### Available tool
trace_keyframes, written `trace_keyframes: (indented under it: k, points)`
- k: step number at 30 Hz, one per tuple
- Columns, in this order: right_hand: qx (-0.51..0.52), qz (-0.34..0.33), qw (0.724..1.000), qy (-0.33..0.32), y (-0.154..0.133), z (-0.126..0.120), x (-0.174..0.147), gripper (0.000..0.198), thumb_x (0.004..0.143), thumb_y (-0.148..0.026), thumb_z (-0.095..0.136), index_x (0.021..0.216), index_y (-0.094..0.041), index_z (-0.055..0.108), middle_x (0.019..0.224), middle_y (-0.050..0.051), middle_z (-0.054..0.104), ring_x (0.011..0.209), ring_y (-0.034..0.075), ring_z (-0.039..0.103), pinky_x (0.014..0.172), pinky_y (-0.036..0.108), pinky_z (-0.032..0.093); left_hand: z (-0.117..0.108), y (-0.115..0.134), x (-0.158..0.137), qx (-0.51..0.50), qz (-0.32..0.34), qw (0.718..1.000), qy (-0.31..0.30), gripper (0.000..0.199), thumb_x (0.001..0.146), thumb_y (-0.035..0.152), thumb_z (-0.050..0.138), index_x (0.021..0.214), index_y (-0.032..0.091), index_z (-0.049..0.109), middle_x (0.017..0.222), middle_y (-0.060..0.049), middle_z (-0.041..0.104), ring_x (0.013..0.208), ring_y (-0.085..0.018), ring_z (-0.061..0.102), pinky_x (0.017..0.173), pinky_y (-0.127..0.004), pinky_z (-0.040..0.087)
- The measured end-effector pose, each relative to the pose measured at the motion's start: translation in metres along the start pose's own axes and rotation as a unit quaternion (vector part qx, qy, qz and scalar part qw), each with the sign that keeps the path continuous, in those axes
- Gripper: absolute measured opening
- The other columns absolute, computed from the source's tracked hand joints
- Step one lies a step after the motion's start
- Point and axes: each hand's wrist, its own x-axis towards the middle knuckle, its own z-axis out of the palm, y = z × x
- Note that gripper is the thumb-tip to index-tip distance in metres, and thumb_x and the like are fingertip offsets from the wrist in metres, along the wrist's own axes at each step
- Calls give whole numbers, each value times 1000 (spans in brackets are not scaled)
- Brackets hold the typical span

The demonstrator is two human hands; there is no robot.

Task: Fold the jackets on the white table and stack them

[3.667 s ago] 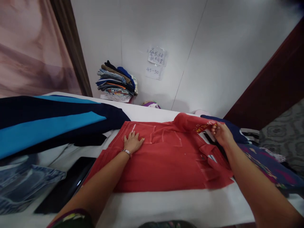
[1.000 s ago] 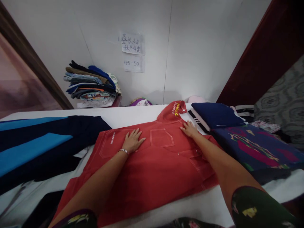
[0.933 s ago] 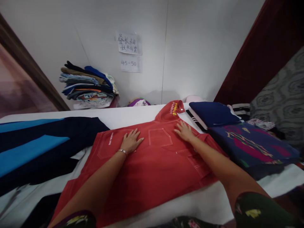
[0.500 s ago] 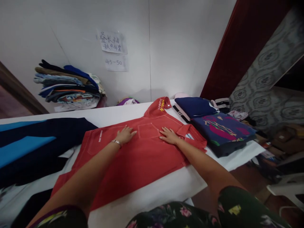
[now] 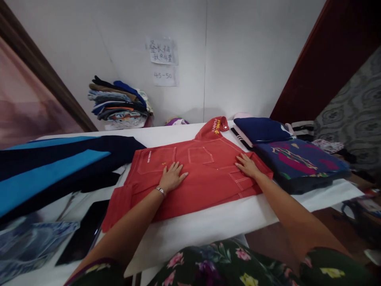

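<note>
A red shirt (image 5: 196,194) with white stitching and chest pockets lies spread on the white table, its near side folded inward. One sleeve (image 5: 208,129) points to the wall, with yellow and white lettering near its cuff. My left hand (image 5: 172,176), wearing a silver bracelet (image 5: 161,191), rests flat on the shirt's left-middle part, fingers spread. On the right end of the shirt, my right hand (image 5: 247,165) presses down with its fingers stretched out. Neither hand grasps the cloth.
Navy and light-blue garments (image 5: 68,163) lie at left, beside a black flat object (image 5: 85,232) and denim (image 5: 35,246). Folded clothes (image 5: 300,159) stand close to the shirt's right end. Another clothes pile (image 5: 119,103) is at the back left. The white table's front edge (image 5: 208,224) is near my body.
The shirt's near side has been folded inward, so it is narrower. The label in its collar no longer shows, and a second pocket is visible. My view has turned left.
</note>
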Motion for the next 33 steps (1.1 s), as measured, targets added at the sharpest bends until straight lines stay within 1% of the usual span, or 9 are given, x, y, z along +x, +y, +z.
trace_keyframes:
  k: [6, 9, 11, 15, 19, 22, 25, 30, 33]
  points:
    - [94, 27, 981, 166, 4, 7, -11, 68, 91, -49, 43, 148, -11, 43, 157, 19, 34, 145, 30, 34, 116, 46, 34, -11, -33, -26, 10, -33, 997, 64, 58, 97, 52, 37, 147, 22, 45, 158, -13, 36, 149, -30, 25, 119, -58, 17]
    - [65, -9, 993, 101, -1, 15, -18, 62, 90, -47, 45, 142, -14, 50, 149, 18, 47, 141, 32, 41, 113, 52, 37, -11, -52, -45, 44, -95, 993, 46, 62, 96, 56, 37, 148, 22, 44, 158, -13, 37, 148, -32, 28, 117, -59, 21]
    - [17, -36, 997, 66, -15, 19, -21, 57, 90, -46, 45, 137, -16, 57, 148, 18, 49, 142, 35, 38, 114, 58, 32, -9, -58, -52, 48, -122, 991, 27, 64, 96, 57, 34, 148, 20, 43, 158, -14, 37, 147, -32, 29, 115, -57, 26]
    - [3, -115, 990, 83, -75, 18, -20, 57, 93, -49, 43, 140, -19, 55, 155, 16, 41, 148, 34, 27, 116, 59, 25, -10, -59, -51, 35, -130, 991, 15, 65, 96, 59, 34, 148, 21, 42, 159, -14, 35, 148, -32, 28, 115, -55, 27]
    - [67, -220, 973, -11, -160, 17, -15, 61, 96, -55, 39, 146, -21, 48, 160, 12, 31, 151, 29, 21, 119, 54, 23, -23, -67, -32, -18, -147, 989, -14, 59, 96, 58, 35, 140, 23, 52, 156, -12, 41, 145, -30, 33, 115, -54, 28]
    - [65, -246, 963, -89, -220, 19, -4, 67, 96, -59, 38, 150, -19, 42, 163, 12, 22, 152, 28, 13, 121, 53, 15, -36, -81, -6, 1, -145, 989, 30, 53, 97, 54, 33, 130, 22, 60, 152, -12, 47, 141, -30, 39, 112, -53, 32]
    - [44, -250, 961, -112, -260, 28, 17, 70, 96, -61, 36, 153, -20, 37, 165, 11, 17, 153, 27, 8, 122, 52, 8, -47, -96, 25, 37, -144, 987, 62, 46, 98, 47, 35, 125, 20, 62, 149, -13, 50, 139, -30, 40, 112, -53, 31]
    - [-20, -212, 958, -194, -276, 62, 50, 75, 96, -64, 31, 155, -18, 31, 165, 11, 16, 153, 28, 9, 121, 53, 4, -53, -119, 70, 67, -126, 986, 81, 40, 99, 33, 32, 121, 18, 61, 138, -15, 57, 133, -28, 43, 112, -52, 25]
    - [-23, -214, 957, -195, -270, 76, 55, 76, 95, -66, 30, 155, -20, 31, 165, 10, 15, 153, 27, 8, 121, 53, 2, -52, -133, 92, 78, -119, 987, 73, 37, 97, 28, 34, 120, 18, 61, 132, -15, 61, 129, -28, 47, 110, -51, 25]
